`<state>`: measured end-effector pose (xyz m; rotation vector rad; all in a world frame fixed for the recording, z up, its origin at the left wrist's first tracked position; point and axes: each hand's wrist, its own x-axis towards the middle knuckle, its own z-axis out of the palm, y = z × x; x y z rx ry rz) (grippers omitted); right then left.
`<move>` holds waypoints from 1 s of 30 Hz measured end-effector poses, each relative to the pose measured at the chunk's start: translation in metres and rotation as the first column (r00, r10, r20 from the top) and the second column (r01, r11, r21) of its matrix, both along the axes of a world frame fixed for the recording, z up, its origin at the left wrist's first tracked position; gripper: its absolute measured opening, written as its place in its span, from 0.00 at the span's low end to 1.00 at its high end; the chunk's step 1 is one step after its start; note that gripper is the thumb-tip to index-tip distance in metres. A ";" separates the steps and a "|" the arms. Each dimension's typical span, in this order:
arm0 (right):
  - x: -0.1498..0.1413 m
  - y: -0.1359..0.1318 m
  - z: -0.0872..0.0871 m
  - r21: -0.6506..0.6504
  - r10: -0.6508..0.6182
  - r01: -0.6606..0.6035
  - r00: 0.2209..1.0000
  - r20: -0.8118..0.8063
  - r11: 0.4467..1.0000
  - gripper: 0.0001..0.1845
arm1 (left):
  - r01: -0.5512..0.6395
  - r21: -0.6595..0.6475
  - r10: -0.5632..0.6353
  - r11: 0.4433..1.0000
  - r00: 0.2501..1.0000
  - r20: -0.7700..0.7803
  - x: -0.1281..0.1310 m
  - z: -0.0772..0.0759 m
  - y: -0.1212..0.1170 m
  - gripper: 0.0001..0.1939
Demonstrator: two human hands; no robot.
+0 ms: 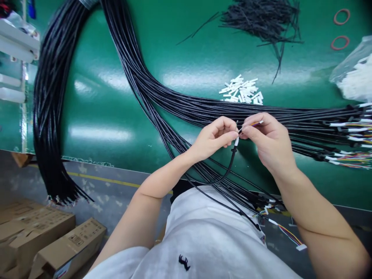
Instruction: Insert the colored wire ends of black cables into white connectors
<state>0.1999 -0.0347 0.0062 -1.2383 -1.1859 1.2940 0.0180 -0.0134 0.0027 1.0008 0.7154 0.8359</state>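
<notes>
My left hand [216, 135] is closed, its thumb and forefinger pinching the end of a black cable [232, 159] just above a white sleeve [236, 142]. Close beside it, my right hand [269, 139] pinches the thin coloured wires [257, 124] that come out of that same cable end. A small white tip shows on the wires past my right fingers. From the sleeve the cable curves down and left toward the loose cables at the table's front edge. My fingertips hide the exact spot where the wires are gripped.
A thick black cable bundle [186, 99] crosses the green table [95, 116]; another bundle [50, 97] hangs over its left edge. White sleeves [242, 90] and thin black strips [261, 19] lie in piles beyond. At right are a plastic bag [356, 75] and two reddish rings [340, 43]. Cardboard boxes [69, 244] stand below.
</notes>
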 end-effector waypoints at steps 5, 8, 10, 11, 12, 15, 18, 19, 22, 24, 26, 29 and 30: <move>-0.006 0.000 -0.004 -0.008 0.011 -0.011 0.998 -0.056 1.000 0.17 | -0.059 -0.032 0.059 0.998 0.998 -0.015 0.000 0.003 -0.002 0.23; -0.008 -0.005 0.000 0.014 -0.046 0.047 0.998 -0.046 0.999 0.19 | -0.114 -0.051 0.114 0.992 0.993 0.000 -0.001 0.000 -0.002 0.22; -0.008 -0.008 0.004 0.088 -0.049 0.047 0.998 0.032 0.995 0.16 | -0.117 -0.058 0.117 0.991 0.993 -0.003 -0.001 -0.002 -0.002 0.23; -0.008 -0.009 0.006 0.117 -0.041 0.032 0.996 0.074 0.993 0.13 | -0.113 -0.057 0.112 0.992 0.994 -0.006 -0.001 -0.002 -0.002 0.23; -0.008 -0.009 0.007 0.129 -0.024 0.009 0.994 0.110 0.992 0.10 | -0.107 -0.053 0.106 0.993 0.994 -0.009 -0.001 -0.003 -0.002 0.24; -0.008 -0.009 0.008 0.146 0.008 -0.034 0.984 0.176 0.989 0.05 | -0.052 -0.027 0.052 0.998 0.999 -0.003 -0.001 -0.002 -0.003 0.24; -0.007 -0.008 0.008 0.139 -0.015 -0.006 0.989 0.148 0.990 0.03 | -0.016 0.020 0.016 1.000 1.000 -0.015 -0.004 0.000 -0.001 0.23; -0.007 -0.008 0.008 0.120 -0.010 -0.003 0.994 0.110 0.993 0.04 | -0.028 0.045 0.029 0.999 0.999 -0.023 -0.006 0.000 0.001 0.22; -0.006 -0.009 0.014 0.055 0.090 -0.095 0.992 0.093 0.994 0.04 | -0.131 0.090 0.133 0.987 0.991 -0.017 -0.012 0.000 0.007 0.20; -0.007 -0.010 0.018 0.056 0.159 -0.176 0.961 0.224 0.983 0.06 | -0.187 0.074 0.188 0.980 0.982 -0.012 -0.015 0.000 0.010 0.22; -0.009 -0.010 0.021 0.090 0.172 -0.216 0.920 0.351 0.972 0.08 | -0.158 0.061 0.161 0.985 0.986 -0.046 -0.016 0.000 0.012 0.24; -0.013 -0.010 0.019 0.135 0.175 -0.247 0.898 0.404 0.959 0.09 | -0.032 0.077 0.039 0.997 0.994 -0.102 -0.013 0.000 0.012 0.24; -0.014 -0.010 0.017 0.144 0.182 -0.259 0.896 0.406 0.955 0.09 | -0.004 0.094 0.015 0.996 0.994 -0.110 -0.012 0.000 0.012 0.23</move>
